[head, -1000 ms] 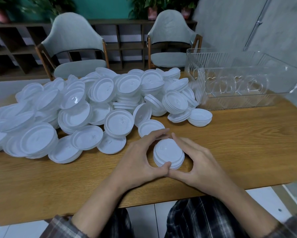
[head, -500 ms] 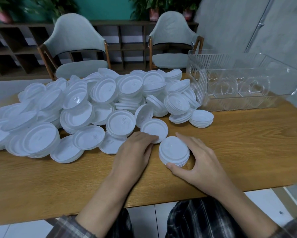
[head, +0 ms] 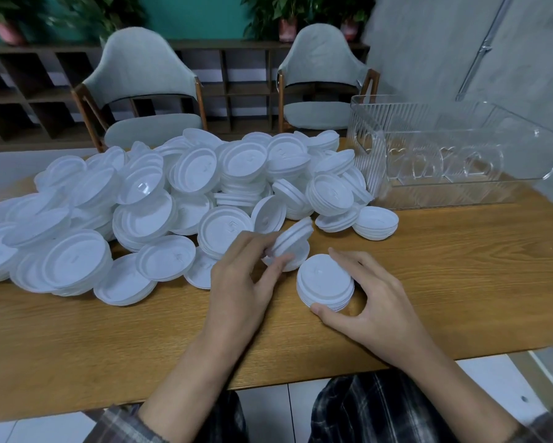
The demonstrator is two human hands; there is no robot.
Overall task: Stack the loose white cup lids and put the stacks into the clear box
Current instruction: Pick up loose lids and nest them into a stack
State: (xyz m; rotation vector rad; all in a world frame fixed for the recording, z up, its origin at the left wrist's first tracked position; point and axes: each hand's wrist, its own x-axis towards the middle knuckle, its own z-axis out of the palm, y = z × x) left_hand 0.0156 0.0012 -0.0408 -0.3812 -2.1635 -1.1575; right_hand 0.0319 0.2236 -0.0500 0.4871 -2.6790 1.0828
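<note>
A big heap of loose white cup lids (head: 147, 203) covers the left and middle of the wooden table (head: 444, 276). My right hand (head: 364, 298) curls round a short stack of lids (head: 324, 282) standing on the table in front of me. My left hand (head: 246, 270) pinches a small bunch of lids (head: 292, 239), tilted and lifted off another lid at the heap's near edge. The clear ribbed box (head: 454, 158) stands at the back right and holds no lids.
Two grey chairs (head: 147, 91) stand behind the table, in front of a dark shelf unit. A small separate lid stack (head: 375, 222) lies right of the heap near the box. A grey wall runs along the right side.
My left hand has left the stack, reached to the heap's near edge and picked up a few lids. My right hand keeps hold of the stack, which has shifted slightly right.
</note>
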